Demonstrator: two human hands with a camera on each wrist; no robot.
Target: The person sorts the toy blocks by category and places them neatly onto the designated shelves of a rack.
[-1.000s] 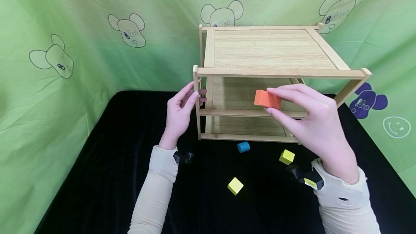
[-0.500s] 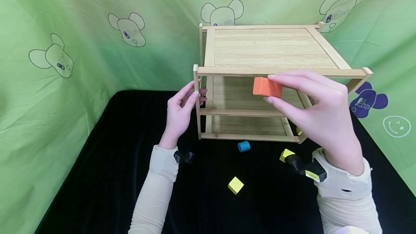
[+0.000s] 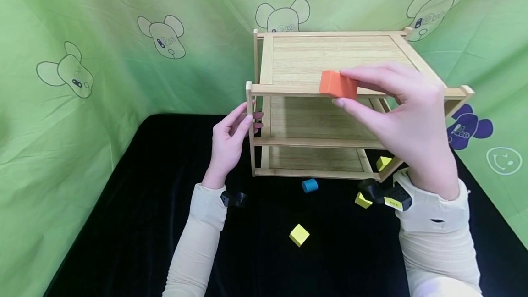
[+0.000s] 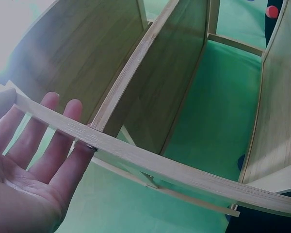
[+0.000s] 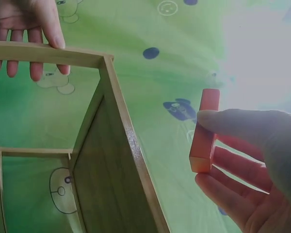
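My right hand (image 3: 408,109) pinches an orange rectangular block (image 3: 336,85) between thumb and fingers, in front of the top board of a wooden shelf rack (image 3: 342,58). From the right wrist view, the block (image 5: 206,131) is off the rack's upper edge, surrounded only by air and the fingers. My left hand (image 3: 228,139) grips the rack's front left post (image 3: 250,127), thumb on the near side and fingers behind it. The left wrist view shows these fingers (image 4: 63,155) reaching past the post near the middle shelf's corner.
On the black cloth (image 3: 206,251) lie a blue cylinder (image 3: 310,185), a yellow cube (image 3: 299,235) and another yellow block (image 3: 362,200) partly behind the wrist camera. One more yellow block (image 3: 383,163) sits by the rack's right front leg. Green printed fabric (image 3: 198,49) hangs behind.
My right hand has lifted the orange block from in front of the middle opening to the level of the top board's front rail. The left hand stays on the post.
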